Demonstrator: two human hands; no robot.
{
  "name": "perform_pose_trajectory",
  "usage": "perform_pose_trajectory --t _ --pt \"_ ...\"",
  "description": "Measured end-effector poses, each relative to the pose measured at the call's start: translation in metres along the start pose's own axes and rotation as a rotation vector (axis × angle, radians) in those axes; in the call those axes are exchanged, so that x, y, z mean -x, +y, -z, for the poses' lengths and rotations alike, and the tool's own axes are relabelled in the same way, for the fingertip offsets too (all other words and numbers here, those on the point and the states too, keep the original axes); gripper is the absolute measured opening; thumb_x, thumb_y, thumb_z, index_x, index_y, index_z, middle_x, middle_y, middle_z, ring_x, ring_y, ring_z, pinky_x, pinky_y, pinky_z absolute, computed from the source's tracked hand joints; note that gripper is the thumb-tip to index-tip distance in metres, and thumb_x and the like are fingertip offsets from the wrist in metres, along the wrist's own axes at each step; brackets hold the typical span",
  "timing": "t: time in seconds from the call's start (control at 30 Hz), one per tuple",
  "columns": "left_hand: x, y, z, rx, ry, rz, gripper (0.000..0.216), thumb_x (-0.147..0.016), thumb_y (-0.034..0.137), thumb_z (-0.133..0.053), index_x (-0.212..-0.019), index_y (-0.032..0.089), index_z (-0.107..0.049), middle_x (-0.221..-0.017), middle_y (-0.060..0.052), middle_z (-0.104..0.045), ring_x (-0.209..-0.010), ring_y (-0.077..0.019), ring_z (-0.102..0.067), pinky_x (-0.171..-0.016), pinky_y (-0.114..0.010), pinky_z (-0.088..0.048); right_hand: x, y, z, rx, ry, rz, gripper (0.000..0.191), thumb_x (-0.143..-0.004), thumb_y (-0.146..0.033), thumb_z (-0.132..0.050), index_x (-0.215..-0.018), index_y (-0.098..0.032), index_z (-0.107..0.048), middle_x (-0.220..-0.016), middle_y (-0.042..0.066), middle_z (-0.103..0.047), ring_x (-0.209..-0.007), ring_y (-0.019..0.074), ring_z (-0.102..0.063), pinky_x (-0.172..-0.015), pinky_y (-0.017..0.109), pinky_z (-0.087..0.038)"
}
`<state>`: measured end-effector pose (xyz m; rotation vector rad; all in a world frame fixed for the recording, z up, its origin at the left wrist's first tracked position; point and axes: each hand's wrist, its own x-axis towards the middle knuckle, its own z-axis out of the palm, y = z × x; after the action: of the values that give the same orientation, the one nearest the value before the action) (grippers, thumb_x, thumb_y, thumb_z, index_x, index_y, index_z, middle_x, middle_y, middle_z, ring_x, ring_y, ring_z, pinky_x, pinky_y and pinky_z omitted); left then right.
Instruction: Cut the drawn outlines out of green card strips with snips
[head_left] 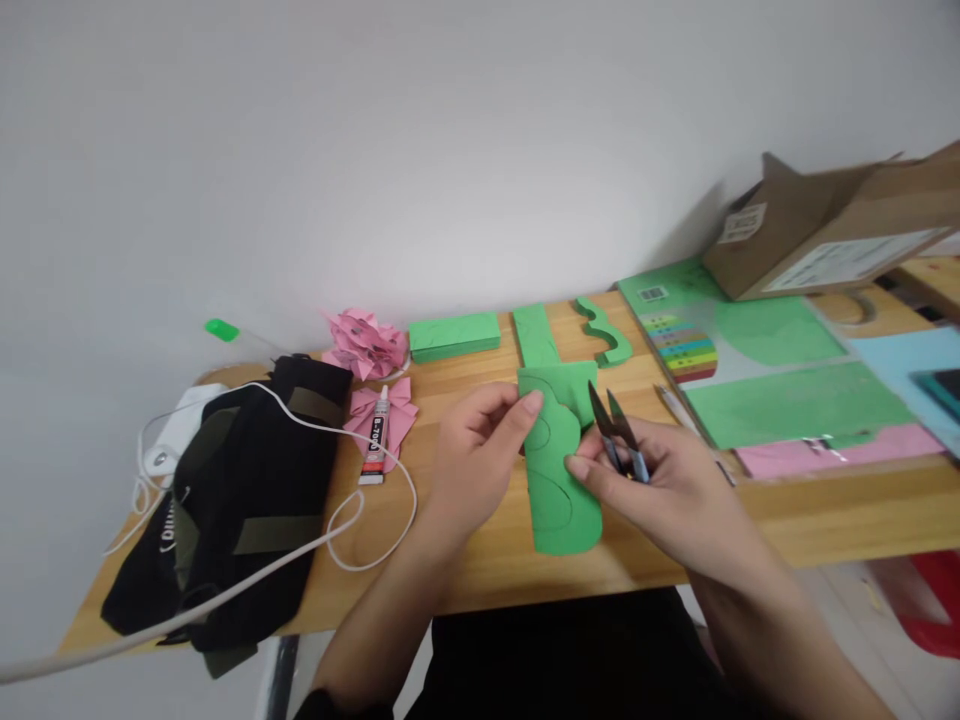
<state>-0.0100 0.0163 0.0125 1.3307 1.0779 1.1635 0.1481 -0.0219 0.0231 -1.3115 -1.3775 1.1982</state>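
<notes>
A folded piece of green paper [556,480], with curved pencil lines and a partly cut wavy right edge, is held above the table. My left hand [480,445] pinches its upper left side, thumb on top. In my right hand [660,480] are small dark thread snips [616,425], blades apart and pointing up and away. The thumb and a fingertip of that same hand also grip the paper's right edge. A strip at the paper's upper right is bent away from the cut. Beyond it lie a green strip [534,335] and a wavy green offcut [611,335].
Left of my hands are a glue tube [376,440], pink folded paper flowers [367,345], a white cable [352,530] and a black bag [240,500]. A green paper stack [454,336] lies behind. On the right are paper packs [787,390], a pen [686,410] and a cardboard box [832,220].
</notes>
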Motion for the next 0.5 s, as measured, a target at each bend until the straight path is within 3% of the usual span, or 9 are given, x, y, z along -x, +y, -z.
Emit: perform_pose_trajectory --t 0.27,0.5 --pt "0.005 0.006 0.001 -0.104 -0.036 -0.066 0.035 -0.090 0.032 -0.062 -0.059 0.018 -0.053 -0.059 0.002 -0.045 -0.059 -0.0114 -0.040 -0.056 -0.027 -0.033 0.005 0.001 0.000 -0.019 0.006 0.010 0.017 -0.075 -0.023 -0.066 -0.060 -0.019 -0.058 -0.047 -0.007 -0.041 -0.040 0.0068 -0.030 -0.037 0.021 -0.021" --pt "0.007 0.012 -0.002 -0.161 -0.039 -0.128 0.043 -0.091 0.030 -0.059 -0.054 0.018 -0.040 -0.055 0.004 -0.030 -0.054 -0.0101 -0.030 -0.051 -0.028 -0.025 0.008 0.004 0.007 -0.003 -0.001 0.055 0.017 -0.075 -0.019 -0.067 -0.060 -0.020 -0.059 -0.048 -0.006 -0.045 -0.041 0.0069 -0.033 -0.038 0.020 -0.024"
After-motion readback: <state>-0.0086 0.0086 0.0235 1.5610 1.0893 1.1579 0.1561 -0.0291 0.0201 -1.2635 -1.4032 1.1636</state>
